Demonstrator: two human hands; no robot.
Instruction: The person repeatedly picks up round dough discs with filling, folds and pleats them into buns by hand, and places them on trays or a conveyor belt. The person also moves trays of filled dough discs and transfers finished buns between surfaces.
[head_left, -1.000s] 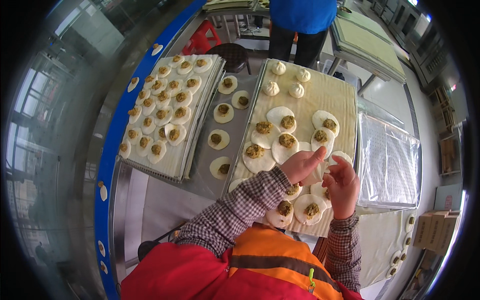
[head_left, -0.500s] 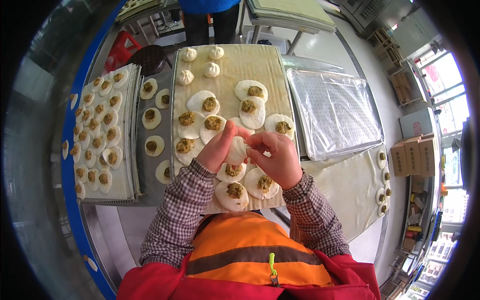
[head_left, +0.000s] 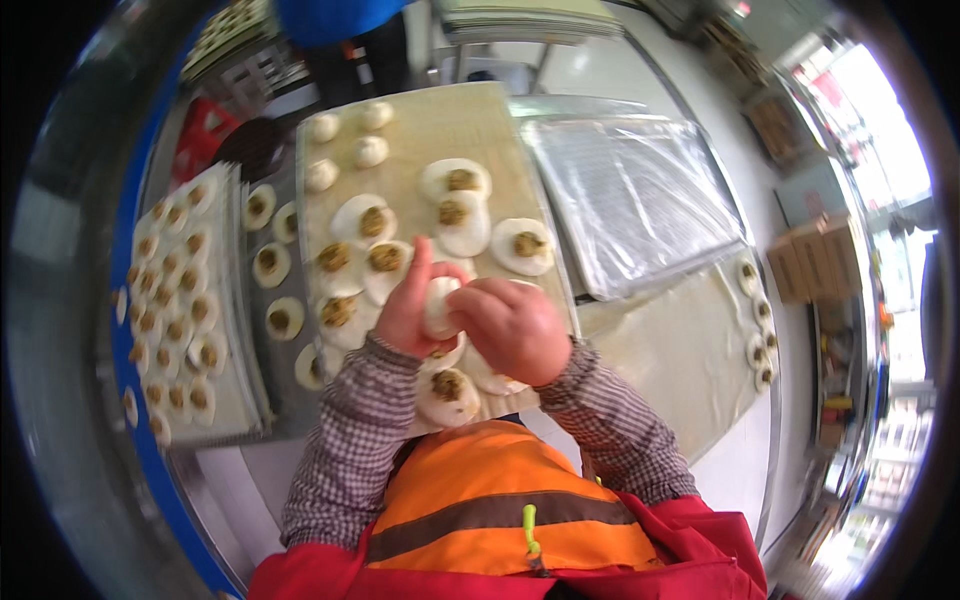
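A white dough bun (head_left: 439,308) rests cupped in my left hand (head_left: 404,312), held above the tray. My right hand (head_left: 515,328) closes over the bun's right side, its fingertips pinching the dough; the pinched spot is partly hidden and blurred. Below and around my hands, round dough wrappers topped with brown-green filling, such as one wrapper (head_left: 462,238) and another nearer wrapper (head_left: 462,408), lie on the cloth-lined tray (head_left: 440,125). Several closed buns, among them one bun (head_left: 371,152), sit at that tray's far left.
At left, stacked trays (head_left: 225,390) carry many filled wrappers, with more wrappers on the dark surface beside them. A plastic-covered tray (head_left: 640,200) lies at right, above a cloth-covered surface (head_left: 660,350). A person in blue (head_left: 335,20) stands across the table. Cardboard boxes (head_left: 820,262) are far right.
The whole view has shifted and tilted, so the trays appear further left. My right hand has rolled over the bun, its back now facing up; the bun stays in my left hand.
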